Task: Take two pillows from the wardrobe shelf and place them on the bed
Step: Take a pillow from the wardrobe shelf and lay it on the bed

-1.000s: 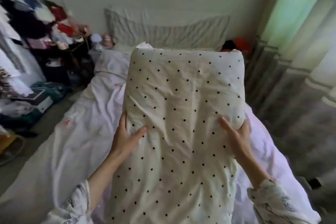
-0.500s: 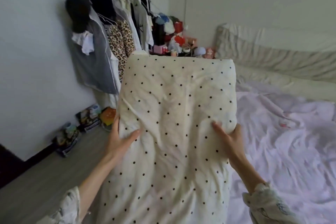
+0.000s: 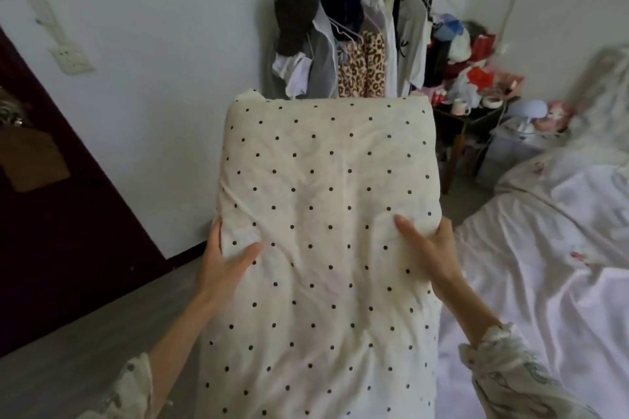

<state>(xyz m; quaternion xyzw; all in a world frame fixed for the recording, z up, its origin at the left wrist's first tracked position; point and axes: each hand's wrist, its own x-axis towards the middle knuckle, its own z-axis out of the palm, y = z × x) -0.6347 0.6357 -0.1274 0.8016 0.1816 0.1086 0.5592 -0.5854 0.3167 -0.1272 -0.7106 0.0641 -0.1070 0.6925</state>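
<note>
A long cream pillow with black dots (image 3: 326, 214) fills the middle of the view, held lengthwise out in front of me. My left hand (image 3: 224, 262) grips its left edge, thumb on top. My right hand (image 3: 429, 252) grips its right edge, fingers pressed into the fabric. The bed (image 3: 544, 265), covered with a crumpled white sheet, lies to the right, and the pillow hangs mostly over the floor beside it. No second pillow and no wardrobe shelf are in sight.
A rack of hanging clothes (image 3: 357, 31) stands against the white wall straight ahead. To its right is a cluttered small table (image 3: 469, 95) near the head of the bed. A dark red door (image 3: 51, 231) is at the left, with grey floor (image 3: 85, 350) below.
The view has swung left, from facing down the bed to facing the wall and clothes rack. The bed has shifted to the right edge. Both hands keep the same grip on the pillow.
</note>
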